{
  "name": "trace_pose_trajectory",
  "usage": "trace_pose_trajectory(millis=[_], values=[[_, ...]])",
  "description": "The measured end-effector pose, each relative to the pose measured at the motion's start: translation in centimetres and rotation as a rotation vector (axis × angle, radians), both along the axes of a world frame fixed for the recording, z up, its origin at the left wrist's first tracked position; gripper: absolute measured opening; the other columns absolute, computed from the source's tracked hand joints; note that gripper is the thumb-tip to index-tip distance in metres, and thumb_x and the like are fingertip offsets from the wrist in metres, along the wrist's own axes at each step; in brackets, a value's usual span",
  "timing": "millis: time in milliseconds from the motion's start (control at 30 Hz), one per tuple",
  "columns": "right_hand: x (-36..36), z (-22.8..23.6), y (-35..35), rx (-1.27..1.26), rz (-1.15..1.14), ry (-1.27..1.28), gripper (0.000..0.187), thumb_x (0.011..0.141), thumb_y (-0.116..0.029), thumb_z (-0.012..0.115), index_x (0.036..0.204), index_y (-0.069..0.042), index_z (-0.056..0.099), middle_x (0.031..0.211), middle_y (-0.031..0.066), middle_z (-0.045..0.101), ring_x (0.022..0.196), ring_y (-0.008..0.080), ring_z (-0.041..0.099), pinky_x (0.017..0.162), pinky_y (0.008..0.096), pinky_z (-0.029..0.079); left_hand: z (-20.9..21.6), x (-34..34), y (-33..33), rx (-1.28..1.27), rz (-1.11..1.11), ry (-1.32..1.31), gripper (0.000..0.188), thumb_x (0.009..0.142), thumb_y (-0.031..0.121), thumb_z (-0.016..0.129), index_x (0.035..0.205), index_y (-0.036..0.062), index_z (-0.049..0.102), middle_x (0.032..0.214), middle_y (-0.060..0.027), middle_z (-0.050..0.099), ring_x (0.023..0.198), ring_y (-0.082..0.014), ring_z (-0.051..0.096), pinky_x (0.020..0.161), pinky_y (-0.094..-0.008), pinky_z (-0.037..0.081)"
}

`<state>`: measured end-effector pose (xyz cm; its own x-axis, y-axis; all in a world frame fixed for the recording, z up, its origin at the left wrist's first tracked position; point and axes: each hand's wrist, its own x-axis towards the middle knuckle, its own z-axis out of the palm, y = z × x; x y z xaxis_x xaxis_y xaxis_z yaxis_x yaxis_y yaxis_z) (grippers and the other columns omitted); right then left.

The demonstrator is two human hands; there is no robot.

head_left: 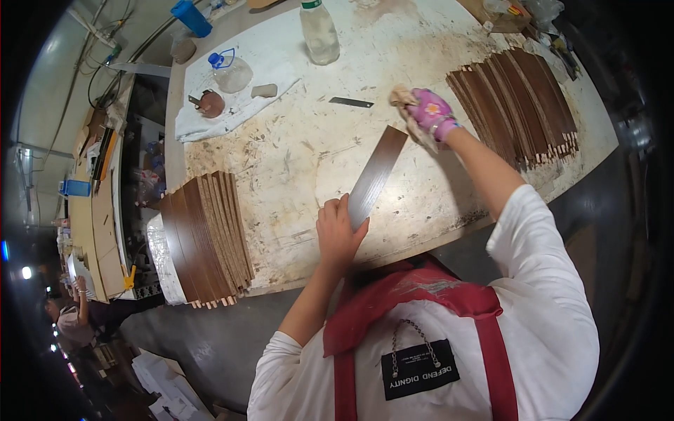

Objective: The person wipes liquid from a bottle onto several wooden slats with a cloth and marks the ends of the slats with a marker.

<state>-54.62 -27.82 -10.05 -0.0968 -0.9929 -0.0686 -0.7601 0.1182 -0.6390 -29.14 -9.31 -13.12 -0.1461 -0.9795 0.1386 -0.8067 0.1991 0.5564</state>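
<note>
My bare left hand (338,231) grips the near end of a dark brown wooden board (378,172), which slants away from me over the table. In a pink and purple glove with a flower on it, my right hand (430,114) is closed on a beige cloth (406,102), just beyond the board's far end. A stack of brown boards (516,105) with pale dowel pegs at their near ends stands at the right. Another such stack (203,235) is at the left. A dark flat blade (351,102) lies on the table left of the cloth.
On a white cloth (242,112) at the far left stand a blue-capped jug (232,74) and a round brown container (210,104). A clear bottle (320,35) and a blue cup (191,17) are farther back. Another person (77,316) is at the lower left.
</note>
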Motion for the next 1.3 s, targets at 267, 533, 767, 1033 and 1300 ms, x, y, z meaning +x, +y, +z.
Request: trace_pose_trajectory(millis=[267, 533, 767, 1033, 1300], values=[[-7.1, -3.9, 3.7, -0.136, 0.041, -0.35, 0.049, 0.083, -0.032, 0.064, 0.122, -0.001, 0.059, 0.112, 0.0163, 0.064, 0.103, 0.0288, 0.06, 0.09, 0.036, 0.046, 5.2, 3.0, 1.0, 0.855, 0.09, 1.088, 0.05, 0.095, 0.026, 0.059, 0.133, -0.0046, 0.049, 0.113, -0.0063, 0.061, 0.108, -0.014, 0.052, 0.096, -0.0274, 0.04], [-8.3, -7.9, 2.1, -0.122, 0.006, -0.539, 0.045, 0.091, -0.024, 0.063, 0.123, 0.007, 0.055, 0.11, 0.0109, 0.065, 0.102, 0.0176, 0.058, 0.089, 0.0286, 0.044, 14.2, 16.1, 7.7, -0.118, 0.43, 0.364, 0.042, 0.093, 0.019, 0.06, 0.131, 0.0015, 0.053, 0.126, -0.0131, 0.054, 0.119, -0.0241, 0.05, 0.101, -0.0339, 0.04], [-9.2, -9.9, 2.2, -0.193, 0.05, -0.5, 0.052, 0.091, -0.026, 0.065, 0.128, 0.008, 0.051, 0.118, 0.0137, 0.063, 0.105, 0.0205, 0.059, 0.091, 0.0287, 0.043, 12.7, 29.5, 9.9, -0.248, 0.884, 0.008, 0.04, 0.091, 0.02, 0.062, 0.124, -0.0006, 0.058, 0.113, -0.0187, 0.058, 0.103, -0.0306, 0.057, 0.091, -0.0357, 0.044], [-8.6, -8.1, 2.7, -0.199, 0.033, -0.556, 0.05, 0.092, -0.024, 0.063, 0.128, 0.007, 0.051, 0.12, 0.013, 0.062, 0.108, 0.0204, 0.058, 0.094, 0.0287, 0.042, 9.2, 31.8, 9.5, -0.249, 0.865, -0.21, 0.041, 0.087, 0.021, 0.065, 0.123, 0.0009, 0.059, 0.107, -0.018, 0.057, 0.095, -0.0337, 0.055, 0.086, -0.0405, 0.044], [-9.4, -9.2, 2.2, -0.144, -0.025, -0.474, 0.055, 0.091, -0.024, 0.064, 0.132, 0.008, 0.048, 0.126, 0.0139, 0.059, 0.115, 0.0208, 0.055, 0.1, 0.029, 0.04, 8.3, 30.3, 10.4, -0.174, 0.825, -0.34, 0.044, 0.085, 0.025, 0.068, 0.125, 0.0087, 0.059, 0.109, -0.015, 0.055, 0.1, -0.0332, 0.054, 0.087, -0.043, 0.044]])
